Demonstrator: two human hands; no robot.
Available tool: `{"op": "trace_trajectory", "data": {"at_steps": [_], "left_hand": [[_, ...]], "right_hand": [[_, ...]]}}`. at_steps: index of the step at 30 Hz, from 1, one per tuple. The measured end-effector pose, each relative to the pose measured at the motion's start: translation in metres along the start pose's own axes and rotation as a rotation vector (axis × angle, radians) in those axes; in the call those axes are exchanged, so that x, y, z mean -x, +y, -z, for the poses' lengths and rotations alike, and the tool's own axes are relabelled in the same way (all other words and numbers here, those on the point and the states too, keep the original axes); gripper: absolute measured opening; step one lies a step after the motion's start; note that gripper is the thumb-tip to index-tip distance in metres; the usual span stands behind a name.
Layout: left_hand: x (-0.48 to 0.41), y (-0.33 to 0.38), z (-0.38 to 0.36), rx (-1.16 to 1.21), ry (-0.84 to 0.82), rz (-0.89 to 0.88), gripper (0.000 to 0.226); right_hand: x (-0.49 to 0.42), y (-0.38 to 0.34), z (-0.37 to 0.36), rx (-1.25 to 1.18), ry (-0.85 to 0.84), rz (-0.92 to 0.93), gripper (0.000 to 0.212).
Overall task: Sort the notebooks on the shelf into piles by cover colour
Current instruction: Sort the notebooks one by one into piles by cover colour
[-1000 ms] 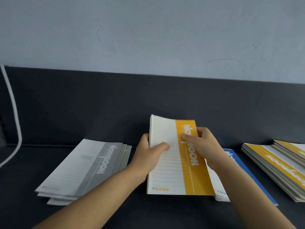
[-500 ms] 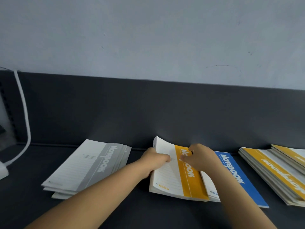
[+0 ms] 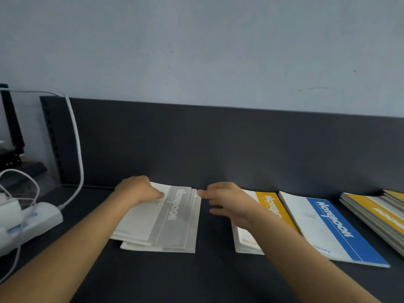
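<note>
So, at this moment your left hand lay on the far left corner of the grey notebook pile, just left of the frame's centre, with the thumb on the top cover. Whether the fingers were hooked over the far edge or just resting there, I couldn't tell — it was too blurred.

Your right hand was near the centre with the fingers loosely stretched out to the left and nothing in its grasp. Its fingertips were right at the pile's far right corner, though I couldn't tell if they touched it. The grey covers were fanned a bit, not squared up.

To the right of centre sat a yellow notebook stack, partly hidden behind your right forearm. Just beside that lay the blue notebook, flat on the dark shelf. At the right edge of the frame was a second yellow pile, cut off by the border.

Over at the left edge you had a white power strip and a white cable running up past the dark back panel — well apart from the notebooks.
</note>
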State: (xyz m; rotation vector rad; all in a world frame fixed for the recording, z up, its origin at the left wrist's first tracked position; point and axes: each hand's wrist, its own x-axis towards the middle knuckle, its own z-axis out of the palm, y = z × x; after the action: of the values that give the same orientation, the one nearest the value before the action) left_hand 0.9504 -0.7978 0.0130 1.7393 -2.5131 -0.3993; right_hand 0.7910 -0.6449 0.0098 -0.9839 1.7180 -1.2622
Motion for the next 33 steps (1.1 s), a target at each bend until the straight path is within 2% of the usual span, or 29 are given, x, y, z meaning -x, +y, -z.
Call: {"op": "trace_trajectory", "data": {"at_steps": [3, 5, 7, 10, 13, 16, 21, 25, 27, 30, 33], "left_hand": [[-0.008, -0.012, -0.010, 0.121, -0.040, -0.008, 0.033], [-0.012, -0.012, -0.014, 0.239, -0.065, -0.032, 0.030], [-0.017, -0.010, -0.018, 0.358, -0.110, -0.069, 0.030], [-0.019, -0.006, -0.020, 0.549, -0.185, -0.114, 0.027], [-0.023, -0.007, -0.019, 0.734, -0.223, -0.083, 0.038], [-0.024, -0.004, -0.019, 0.984, -0.190, -0.152, 0.046], [0.000, 0.017, -0.016, 1.315, -0.040, -0.485, 0.048], [0.012, 0.022, -0.025, 1.400, -0.041, -0.563, 0.055], [0.017, 0.023, -0.028, 1.399, -0.056, -0.574, 0.049], [0.018, 0.026, -0.035, 1.289, 0.015, -0.541, 0.037], [0.014, 0.029, -0.044, 1.213, 0.037, -0.396, 0.031]], "right_hand": [[-0.020, 0.001, -0.023, -0.125, 0.005, -0.148, 0.052], [-0.030, 0.003, -0.030, -0.198, 0.050, -0.207, 0.049], [-0.036, 0.004, -0.032, -0.233, 0.070, -0.229, 0.041], [-0.042, 0.006, -0.030, -0.264, 0.080, -0.232, 0.041], [-0.045, 0.009, -0.027, -0.277, 0.107, -0.220, 0.046], [-0.044, 0.009, -0.023, -0.269, 0.181, -0.152, 0.047], [-0.027, -0.004, -0.013, -0.339, 0.263, 0.215, 0.033], [-0.012, -0.006, -0.018, -0.249, 0.306, 0.497, 0.017], [-0.010, -0.004, -0.017, -0.286, 0.315, 0.565, 0.022], [-0.015, 0.003, -0.012, -0.270, 0.355, 0.506, 0.031], [-0.026, 0.015, -0.010, -0.163, 0.347, 0.319, 0.041]]}}
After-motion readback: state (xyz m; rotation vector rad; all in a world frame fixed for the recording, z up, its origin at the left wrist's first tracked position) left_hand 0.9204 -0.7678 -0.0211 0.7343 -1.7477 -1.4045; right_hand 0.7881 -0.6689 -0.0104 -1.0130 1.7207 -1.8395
